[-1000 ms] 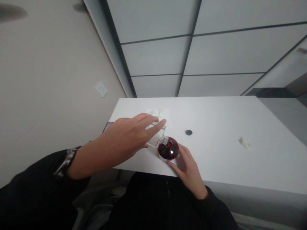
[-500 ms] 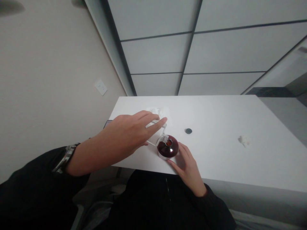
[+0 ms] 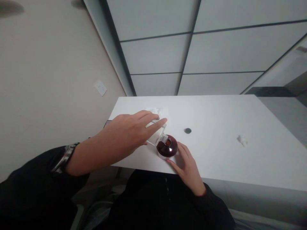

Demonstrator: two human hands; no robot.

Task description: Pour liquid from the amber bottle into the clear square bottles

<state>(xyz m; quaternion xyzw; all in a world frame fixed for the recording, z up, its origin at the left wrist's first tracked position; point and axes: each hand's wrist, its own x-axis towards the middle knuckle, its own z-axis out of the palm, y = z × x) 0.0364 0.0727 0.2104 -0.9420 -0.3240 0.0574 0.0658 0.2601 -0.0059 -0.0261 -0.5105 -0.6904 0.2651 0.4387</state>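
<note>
My left hand is closed around a clear glass bottle, tipped so its neck points down to the right. That neck sits at the open mouth of a dark red-brown bottle, which stands upright near the table's front edge. Whether liquid runs between them is too small to make out. My right hand grips the brown bottle's right side, with the thumb in front and fingers behind. Behind the brown bottle, a small dark round cap lies on the white table.
A crumpled white tissue lies on the table's right part. Some whitish, see-through material is partly hidden behind my left hand. The edge of a dark flat object shows at the table's left side. Panelled doors stand behind the table.
Both hands and both bottles hold nearly the same pose. The whole view has shifted very slightly.
</note>
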